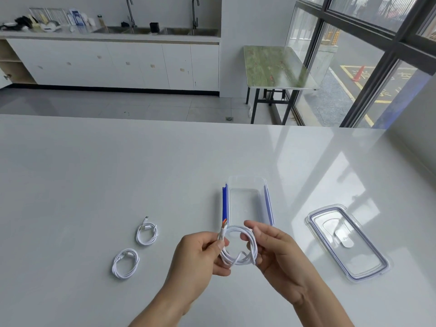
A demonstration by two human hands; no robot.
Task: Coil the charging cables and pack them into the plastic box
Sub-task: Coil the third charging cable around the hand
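Observation:
A white charging cable (244,250) is wound into a loop and held above the table between both hands. My left hand (195,258) pinches the loop's left side near the plug with an orange tip. My right hand (276,249) grips the loop's right side with curled fingers. Just beyond the hands stands the clear plastic box (247,201) with blue clips, open, with nothing inside. Two more coiled white cables lie on the table to the left, one nearer the box (146,232) and one closer to me (125,263).
The box's clear lid (346,241) lies flat on the white table (118,173) to the right of the hands. Beyond the table's far edge are floor, a counter with sinks, and a small green-topped table by the window.

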